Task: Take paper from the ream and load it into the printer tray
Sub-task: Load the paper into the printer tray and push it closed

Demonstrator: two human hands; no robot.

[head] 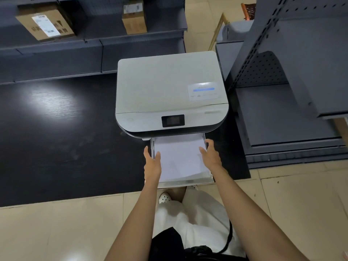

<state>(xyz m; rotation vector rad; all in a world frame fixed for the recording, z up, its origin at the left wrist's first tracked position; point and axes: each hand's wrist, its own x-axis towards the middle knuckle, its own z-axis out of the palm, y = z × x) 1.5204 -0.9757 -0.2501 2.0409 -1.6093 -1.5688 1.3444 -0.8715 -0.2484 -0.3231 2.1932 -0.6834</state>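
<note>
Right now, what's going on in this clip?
A person is loading a white printer that sits on a dark mat. Its paper tray is pulled out, with a stack of white paper lying in it. The left hand and right hand rest at the stack's side edges, apparently squaring it. No ream is in view.
</note>
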